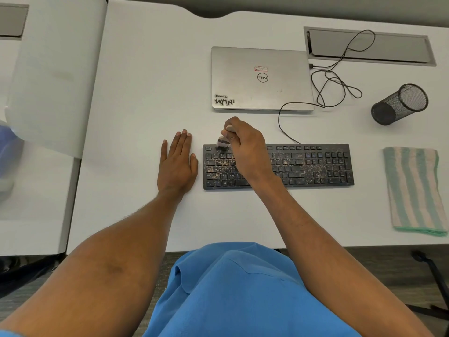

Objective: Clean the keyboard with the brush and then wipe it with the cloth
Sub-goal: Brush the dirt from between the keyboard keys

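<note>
Black wired keyboard speckled with tan crumbs, right hand gripping small brush at its top-left keys, left hand flat, fingers straight, on white counter, striped cloth well apart

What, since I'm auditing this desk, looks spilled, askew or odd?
Brownish grit is scattered across the keyboard keys, thickest on the left block and right of centre. The mesh cup only seems tilted, likely because of the wide lens.
</note>
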